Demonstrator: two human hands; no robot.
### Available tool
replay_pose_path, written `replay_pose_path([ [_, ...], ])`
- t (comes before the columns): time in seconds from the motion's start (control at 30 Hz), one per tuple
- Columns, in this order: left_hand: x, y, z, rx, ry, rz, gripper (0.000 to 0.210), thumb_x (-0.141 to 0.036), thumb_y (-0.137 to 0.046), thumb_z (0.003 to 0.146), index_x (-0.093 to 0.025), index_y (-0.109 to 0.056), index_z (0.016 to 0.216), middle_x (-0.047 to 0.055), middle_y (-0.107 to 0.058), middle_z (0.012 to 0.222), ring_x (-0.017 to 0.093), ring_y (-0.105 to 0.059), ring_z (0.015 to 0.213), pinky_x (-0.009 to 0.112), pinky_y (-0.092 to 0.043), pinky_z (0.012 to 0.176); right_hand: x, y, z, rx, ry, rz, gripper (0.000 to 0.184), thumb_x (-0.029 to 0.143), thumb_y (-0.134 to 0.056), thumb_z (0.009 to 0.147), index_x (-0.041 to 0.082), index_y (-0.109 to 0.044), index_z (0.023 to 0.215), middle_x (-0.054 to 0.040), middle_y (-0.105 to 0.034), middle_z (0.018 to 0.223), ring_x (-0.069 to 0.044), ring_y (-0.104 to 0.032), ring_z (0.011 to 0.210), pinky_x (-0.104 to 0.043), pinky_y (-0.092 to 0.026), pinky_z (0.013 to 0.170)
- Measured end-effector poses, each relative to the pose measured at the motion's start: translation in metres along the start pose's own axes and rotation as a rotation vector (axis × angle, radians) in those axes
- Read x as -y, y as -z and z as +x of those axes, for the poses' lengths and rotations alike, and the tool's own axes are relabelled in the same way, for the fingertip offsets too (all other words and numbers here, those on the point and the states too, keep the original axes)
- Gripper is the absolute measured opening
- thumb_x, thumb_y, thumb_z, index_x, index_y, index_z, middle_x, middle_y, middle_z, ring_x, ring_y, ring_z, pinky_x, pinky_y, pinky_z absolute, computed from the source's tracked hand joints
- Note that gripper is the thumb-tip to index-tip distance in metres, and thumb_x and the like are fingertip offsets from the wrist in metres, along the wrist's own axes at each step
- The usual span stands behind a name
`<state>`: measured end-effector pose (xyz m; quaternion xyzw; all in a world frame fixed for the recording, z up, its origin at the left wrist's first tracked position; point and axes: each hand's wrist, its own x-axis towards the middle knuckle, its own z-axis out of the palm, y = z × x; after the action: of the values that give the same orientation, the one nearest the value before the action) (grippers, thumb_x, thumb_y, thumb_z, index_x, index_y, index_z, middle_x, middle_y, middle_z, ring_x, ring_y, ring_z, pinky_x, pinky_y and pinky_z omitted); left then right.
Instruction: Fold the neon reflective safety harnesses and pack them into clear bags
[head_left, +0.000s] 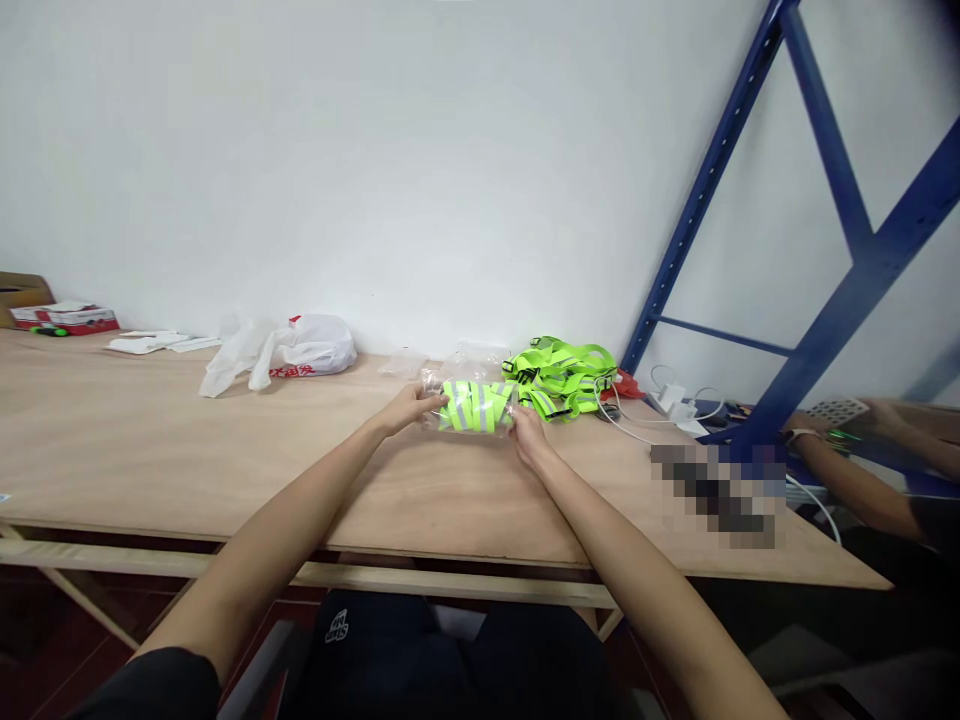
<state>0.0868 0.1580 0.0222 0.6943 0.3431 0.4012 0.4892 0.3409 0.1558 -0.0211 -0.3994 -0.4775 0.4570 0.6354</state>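
A bundled fluorescent yellow-green reflective strap point(476, 408) with silver bands lies inside a clear plastic bag point(433, 382). Gripping the bag's left end is my left hand point(409, 408), thumb on top. My right hand point(528, 432) is closed on the opposite end, its fingertips partly hidden. Between my hands, the bagged strap is just above or on the table; I cannot tell which. Right behind it sits a loose heap of similar yellow-green reflective straps point(562, 368) with black buckles.
On the wooden table point(225, 460) are a white plastic bag point(322, 345), white papers point(150, 342) and a red-white box point(67, 318). White cables and chargers point(671, 400) lie at right, near a blue metal rack point(802, 330). Another person's arm point(855, 480) reaches in beyond it.
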Motion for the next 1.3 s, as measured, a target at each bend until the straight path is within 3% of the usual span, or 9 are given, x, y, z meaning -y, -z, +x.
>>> replay_pose_path([
  [0.27, 0.005, 0.027, 0.008, -0.270, 0.105, 0.017, 0.047, -0.049, -0.069, 0.071, -0.014, -0.066, 0.102, 0.007, -0.070, 0.080, 0.008, -0.045, 0.049, 0.018, -0.022, 0.039, 0.011, 0.032, 0.024, -0.261, -0.004, 0.202, 0.035, 0.049, -0.072, 0.067, 0.022, -0.065, 0.088, 0.0004, -0.072, 0.073, -0.018, -0.066, 0.064, -0.029, -0.056, 0.054],
  [0.47, 0.000, 0.061, -0.013, -0.076, 0.393, 0.089, 0.026, -0.031, -0.079, 0.057, -0.017, -0.065, 0.074, -0.001, -0.056, 0.049, 0.009, -0.039, 0.036, 0.019, -0.018, 0.033, 0.013, 0.055, 0.034, -0.312, 0.005, 0.275, 0.030, 0.054, -0.063, 0.075, 0.025, -0.061, 0.081, 0.0022, -0.066, 0.060, -0.018, -0.064, 0.055, -0.028, -0.053, 0.050],
  [0.6, -0.002, 0.068, -0.014, 0.037, 0.523, 0.053, 0.031, -0.026, -0.084, 0.055, -0.016, -0.067, 0.079, 0.001, -0.061, 0.053, 0.011, -0.044, 0.034, 0.020, -0.022, 0.029, 0.013, 0.055, 0.033, -0.314, -0.015, 0.294, 0.031, 0.055, -0.063, 0.076, 0.024, -0.061, 0.078, 0.0015, -0.065, 0.058, -0.018, -0.064, 0.055, -0.029, -0.053, 0.049],
  [0.7, -0.001, 0.063, -0.003, -0.071, 0.431, -0.085, 0.043, -0.039, -0.077, 0.071, -0.018, -0.063, 0.106, 0.009, -0.072, 0.089, 0.013, -0.063, 0.054, 0.019, -0.040, 0.037, 0.013, 0.048, 0.029, -0.315, -0.030, 0.297, 0.030, 0.052, -0.065, 0.075, 0.022, -0.065, 0.081, 0.0003, -0.069, 0.063, -0.018, -0.065, 0.058, -0.029, -0.054, 0.050],
  [0.8, 0.001, 0.060, 0.004, -0.202, 0.227, -0.222, 0.064, -0.051, -0.068, 0.082, -0.024, -0.046, 0.136, 0.016, -0.056, 0.138, 0.023, -0.071, 0.094, 0.030, -0.059, 0.066, 0.013, 0.042, 0.025, -0.303, -0.041, 0.280, 0.031, 0.049, -0.070, 0.072, 0.021, -0.069, 0.086, -0.0013, -0.073, 0.071, -0.018, -0.066, 0.061, -0.027, -0.054, 0.050],
  [0.97, 0.008, 0.055, 0.001, -0.326, 0.116, 0.038, 0.075, -0.051, -0.073, 0.080, -0.023, -0.043, 0.143, 0.020, -0.051, 0.143, 0.031, -0.064, 0.111, 0.038, -0.059, 0.075, 0.013, 0.033, 0.018, -0.203, -0.061, 0.234, 0.036, 0.050, -0.073, 0.070, 0.020, -0.071, 0.090, -0.0022, -0.075, 0.076, -0.020, -0.067, 0.065, -0.028, -0.054, 0.050],
  [1.1, 0.010, 0.026, 0.002, -0.131, 0.062, 0.156, 0.058, -0.057, -0.066, 0.083, -0.018, -0.059, 0.125, 0.016, -0.067, 0.122, 0.027, -0.066, 0.106, 0.033, -0.055, 0.078, 0.012, 0.024, 0.010, -0.061, -0.083, 0.204, 0.033, 0.047, -0.073, 0.069, 0.021, -0.069, 0.089, -0.0007, -0.074, 0.078, -0.021, -0.069, 0.071, -0.030, -0.055, 0.054],
  [1.2, 0.008, -0.012, 0.003, 0.110, -0.120, 0.233, 0.065, -0.050, -0.073, 0.078, -0.019, -0.056, 0.132, 0.015, -0.064, 0.129, 0.027, -0.062, 0.114, 0.035, -0.052, 0.089, 0.011, 0.016, 0.002, 0.057, -0.110, 0.186, 0.031, 0.042, -0.075, 0.067, 0.021, -0.068, 0.088, -0.0023, -0.074, 0.082, -0.022, -0.070, 0.073, -0.035, -0.058, 0.060],
  [1.3, 0.003, -0.041, 0.001, 0.160, -0.253, 0.362, 0.072, -0.043, -0.077, 0.074, -0.020, -0.050, 0.137, 0.010, -0.066, 0.124, 0.026, -0.063, 0.109, 0.035, -0.050, 0.090, 0.012, 0.009, -0.006, 0.173, -0.142, 0.168, 0.034, 0.032, -0.076, 0.063, 0.021, -0.069, 0.093, -0.0039, -0.075, 0.088, -0.024, -0.070, 0.075, -0.038, -0.059, 0.066],
])
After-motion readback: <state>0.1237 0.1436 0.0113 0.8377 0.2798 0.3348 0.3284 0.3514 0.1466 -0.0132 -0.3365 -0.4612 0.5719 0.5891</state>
